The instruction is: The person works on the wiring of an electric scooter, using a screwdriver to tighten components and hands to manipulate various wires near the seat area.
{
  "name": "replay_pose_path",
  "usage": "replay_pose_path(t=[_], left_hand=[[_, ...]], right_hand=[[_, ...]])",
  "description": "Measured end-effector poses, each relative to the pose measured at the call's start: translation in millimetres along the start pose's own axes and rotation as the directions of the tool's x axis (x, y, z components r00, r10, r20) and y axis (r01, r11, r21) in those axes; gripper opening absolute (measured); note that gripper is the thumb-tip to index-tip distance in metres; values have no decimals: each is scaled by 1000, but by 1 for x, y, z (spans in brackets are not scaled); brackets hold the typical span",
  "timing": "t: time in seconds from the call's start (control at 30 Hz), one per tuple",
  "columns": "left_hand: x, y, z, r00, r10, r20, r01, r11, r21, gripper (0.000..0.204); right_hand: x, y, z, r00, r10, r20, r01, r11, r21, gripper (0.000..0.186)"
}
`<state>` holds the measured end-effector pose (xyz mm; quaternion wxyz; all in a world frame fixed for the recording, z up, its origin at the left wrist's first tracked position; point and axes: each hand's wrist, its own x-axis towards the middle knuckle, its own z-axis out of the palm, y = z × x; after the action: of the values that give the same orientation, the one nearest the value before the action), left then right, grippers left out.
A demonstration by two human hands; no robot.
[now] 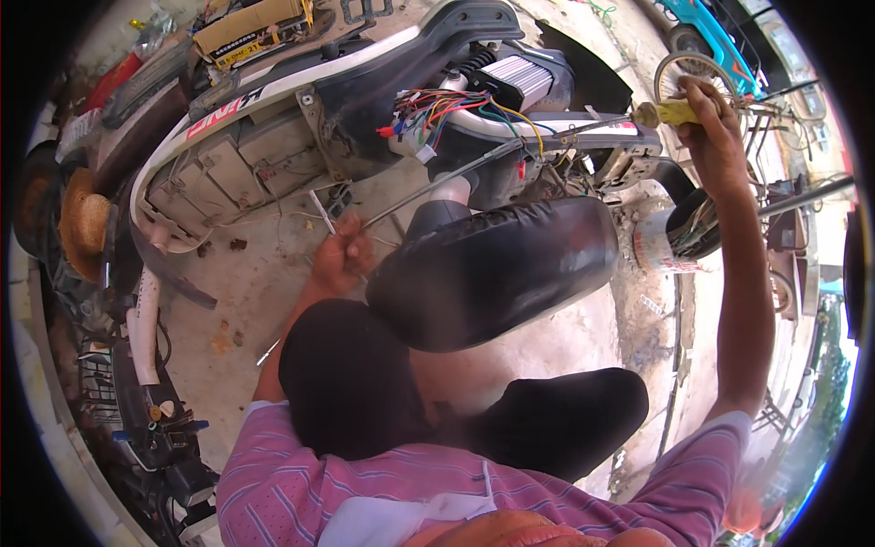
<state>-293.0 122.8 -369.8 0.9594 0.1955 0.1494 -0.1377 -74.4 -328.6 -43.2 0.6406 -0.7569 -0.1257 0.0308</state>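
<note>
My left hand [344, 257] is closed round the crossbar of what looks like a T-handle wrench [433, 190], whose long metal shaft slants up toward the frame of a white scooter [273, 102]. Raised at the right, my right hand [713, 128] grips a yellow-handled tool [674, 112], probably a screwdriver. Its thin shaft points left at the same part of the frame; whether the two tips touch anything is too small to tell. Just above lie a bundle of coloured wires [442, 108] and a silver finned box [517, 80]. A black scooter seat [510, 269] is between my arms.
At the far left are a straw hat [84, 223] and a scooter's handlebar [159, 410]. A yellow cardboard box [251, 32] sits at the upper left. A white bucket [654, 244] stands at the right, below a blue vehicle [720, 41]. My knees are beneath the seat.
</note>
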Motion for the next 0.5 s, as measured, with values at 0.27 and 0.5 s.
replay_pose_path(t=[0.27,0.5], left_hand=[[-5,-5,4,999,24,-48,-21,997,68,18],[-5,-7,4,998,58,-25,-56,995,78,18]], right_hand=[[26,33,21,998,35,-45,-39,996,-81,41],[41,50,30,998,23,-52,-31,987,-161,38]])
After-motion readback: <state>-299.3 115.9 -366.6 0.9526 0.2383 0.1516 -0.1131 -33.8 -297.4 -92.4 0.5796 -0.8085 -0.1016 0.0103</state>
